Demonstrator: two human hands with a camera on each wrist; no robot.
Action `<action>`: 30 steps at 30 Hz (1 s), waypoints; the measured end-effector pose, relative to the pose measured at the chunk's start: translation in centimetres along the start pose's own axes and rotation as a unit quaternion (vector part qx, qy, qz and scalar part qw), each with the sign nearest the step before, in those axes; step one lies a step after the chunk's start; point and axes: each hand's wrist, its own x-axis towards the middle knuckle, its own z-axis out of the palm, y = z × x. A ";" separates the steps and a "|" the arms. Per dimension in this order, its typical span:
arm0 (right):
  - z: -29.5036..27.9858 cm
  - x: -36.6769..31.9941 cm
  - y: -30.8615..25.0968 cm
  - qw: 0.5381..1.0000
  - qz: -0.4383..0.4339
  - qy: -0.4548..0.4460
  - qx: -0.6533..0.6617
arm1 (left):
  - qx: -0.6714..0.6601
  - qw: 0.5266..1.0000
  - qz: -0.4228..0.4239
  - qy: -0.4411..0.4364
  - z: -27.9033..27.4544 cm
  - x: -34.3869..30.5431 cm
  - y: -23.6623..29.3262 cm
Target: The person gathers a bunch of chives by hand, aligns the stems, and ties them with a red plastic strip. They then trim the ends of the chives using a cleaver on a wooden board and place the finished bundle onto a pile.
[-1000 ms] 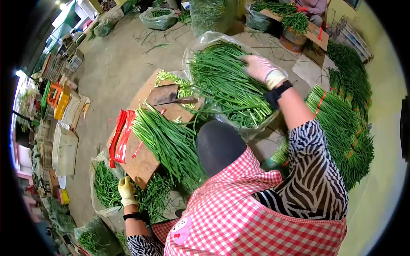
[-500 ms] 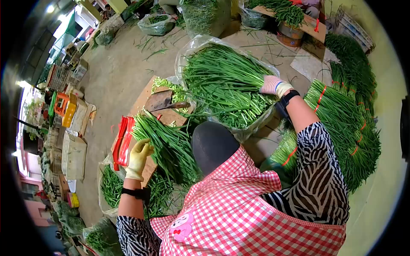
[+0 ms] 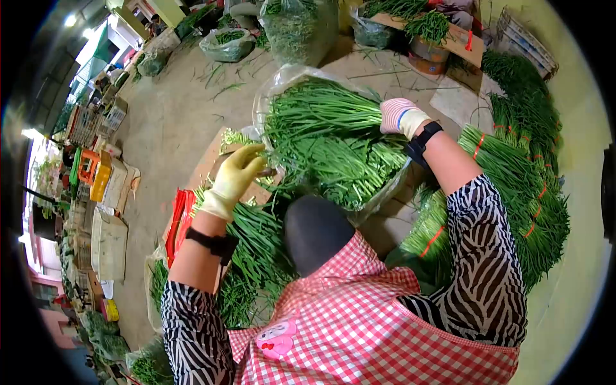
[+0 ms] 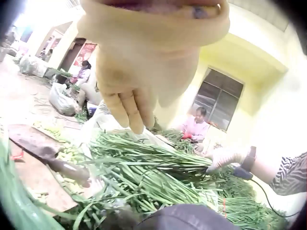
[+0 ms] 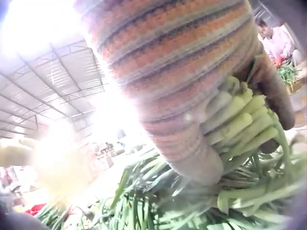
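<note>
My right hand (image 3: 399, 117), in a striped knit glove, grips the pale cut ends of a bunch of garlic chives (image 5: 240, 120). The bunch's leaves (image 3: 321, 106) stretch left across more chives in a large clear plastic bag (image 3: 261, 106). My left hand (image 3: 234, 176), in a yellowish rubber glove, reaches over the cutting board (image 3: 208, 160), near the bag's left side. Its fingers (image 4: 132, 112) are extended and hold nothing. Beneath it on the board lies a cleaver (image 4: 31, 140) with a wooden handle (image 4: 69, 170). Another heap of chives (image 3: 256, 240) lies over the board's near end.
Red plastic ties (image 3: 179, 215) lie on the board's left side. Tied chive bundles (image 3: 507, 179) are stacked along the right wall, and another bundle (image 3: 428, 224) sits by my right elbow. A person (image 4: 195, 127) sits across from me. Crates (image 3: 109, 237) line the left.
My left hand has risen from the bag at lower left to above the board. My right hand has taken hold of a bunch of chives by its cut ends and shifted slightly left.
</note>
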 end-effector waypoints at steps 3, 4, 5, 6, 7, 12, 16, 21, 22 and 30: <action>-3.6 -1.4 -1.1 0.997 -0.049 -0.008 0.057 | 0.257 0.955 0.138 -0.050 4.9 4.6 3.5; -4.5 -1.8 -1.4 0.992 -0.058 -0.034 0.102 | 0.337 0.914 0.213 -0.074 6.5 6.5 3.6; -4.7 -1.5 -1.8 0.992 -0.049 -0.061 0.095 | 0.382 0.891 0.234 -0.078 8.6 8.0 3.9; -4.3 -0.6 -1.8 0.993 -0.073 -0.059 0.073 | 0.426 0.864 0.256 -0.080 10.5 9.5 4.2; -4.9 -1.3 -2.4 0.991 -0.077 -0.068 0.085 | 0.475 0.832 0.274 -0.086 12.0 10.8 4.5; -6.6 -3.2 -5.4 0.985 -0.105 -0.092 0.098 | 0.520 0.800 0.248 -0.167 16.0 16.0 5.1; -6.9 -3.3 -4.8 0.968 -0.148 -0.028 0.201 | 0.369 0.888 0.153 -0.226 14.8 16.5 5.6; -7.5 -4.3 -2.9 0.797 -0.208 -0.029 0.567 | 0.083 0.977 0.114 -0.160 12.0 15.6 5.3; -6.9 -3.2 -1.6 0.782 -0.170 0.007 0.600 | 0.023 0.985 0.113 -0.128 10.8 15.7 4.9; 13.0 -4.3 -9.4 0.978 -0.132 0.164 -0.001 | -0.133 0.959 0.235 0.088 -2.6 6.8 12.6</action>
